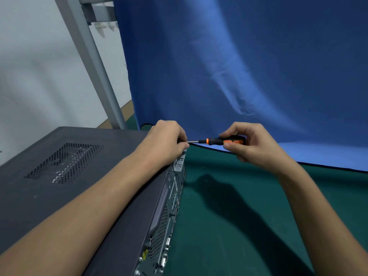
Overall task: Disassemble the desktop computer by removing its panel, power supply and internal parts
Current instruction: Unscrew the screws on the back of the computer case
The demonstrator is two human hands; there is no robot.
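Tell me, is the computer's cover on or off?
On. The panel covers the whole top of the computer. The right hand holds a screwdriver at its back edge.

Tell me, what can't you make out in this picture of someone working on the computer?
Tip of the screwdriver and whatever it meets: head view, hidden behind the left hand.
Inside of the computer: head view, covered by its panel.
Rear ports: head view, seen at a steep angle, too small to name.
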